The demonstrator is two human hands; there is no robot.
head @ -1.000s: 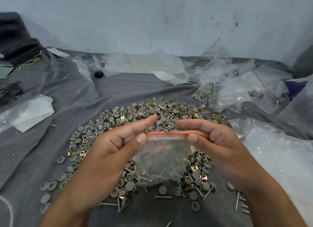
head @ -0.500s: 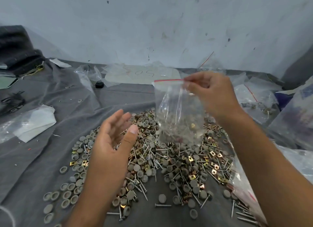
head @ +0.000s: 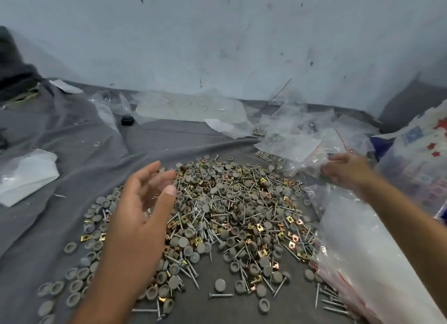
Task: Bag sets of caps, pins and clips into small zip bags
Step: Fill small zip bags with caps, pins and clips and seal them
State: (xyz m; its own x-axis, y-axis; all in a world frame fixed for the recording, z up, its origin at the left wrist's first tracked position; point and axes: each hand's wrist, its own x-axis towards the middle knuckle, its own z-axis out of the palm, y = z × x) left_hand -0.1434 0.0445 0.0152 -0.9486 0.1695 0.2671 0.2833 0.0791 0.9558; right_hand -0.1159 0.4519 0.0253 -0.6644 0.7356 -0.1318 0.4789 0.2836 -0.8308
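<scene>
Pile: caps (head: 220, 285), pins (head: 221, 295) and clips (head: 85, 238) lay mixed in one broad heap on the grey cloth (head: 72, 154), at the middle of the scene.
Caps: grey and round, some dome up, some hollow side up; loose ones trailed off to the near left edge of the heap.
Pins: thin metal nails, crossed every way through the heap, with a few lying alone on the cloth at the near side.
Clips: small brass-coloured squares, scattered among the caps.
Left hand (head: 137, 217): hovered over the left part of the heap, fingers spread and relaxed, thumb apart, holding nothing.
Right hand (head: 348, 170): reached to the far right, at the edge of the bags (head: 290, 144); its fingers lay against a filled bag (head: 312, 161), but motion blur hid whether they pinched it or only touched it.
Bags: a loose stack of clear zip bags at the far right, several with parts inside, red strips showing on some.
Plastic sheet (head: 358, 239): a large clear bag lay along the near right, under the right forearm, touching the heap's right edge.
Far side: a clear bag with blurred writing (head: 191, 106) lay by the wall (head: 217, 45), with a small black thing (head: 127, 120) to its left.
Left side: folded white plastic (head: 26, 176) rested on the cloth, well apart from the heap.
</scene>
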